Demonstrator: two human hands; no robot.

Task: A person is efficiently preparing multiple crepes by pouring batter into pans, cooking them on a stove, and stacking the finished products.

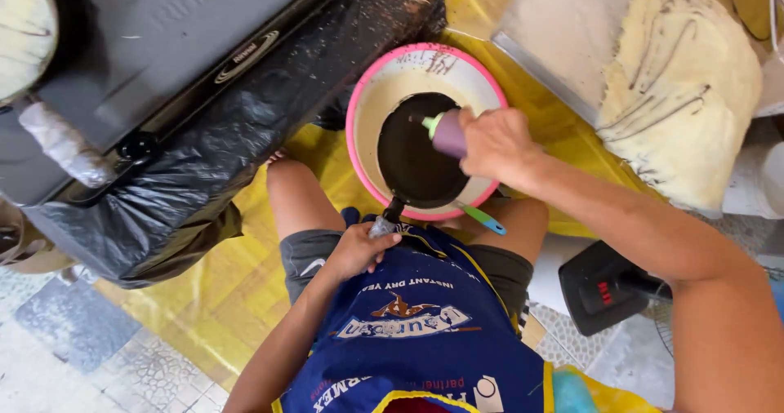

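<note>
Yellow floor sheet point(245, 282); left hand point(357, 250) grips black pan point(416, 148) handle, right hand point(494, 144) grips purple-handled tool point(445, 131).

Setting: a makeshift cooking spot on my floor, likely home or street-food kitchen. Evidence: gas stove point(163, 46) wrapped in black plastic, pink batter basin point(359, 111), yellow sheet point(229, 290) over patterned floor tiles point(73, 348), my printed apron point(408, 331).

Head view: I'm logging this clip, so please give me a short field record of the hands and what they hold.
left hand: grips the handle of the dark pan
right hand: holds a purple-handled tool over the pan
pan position: above the pink-rimmed basin
basin contents: pale batter
floor cover: yellow sheet
</note>
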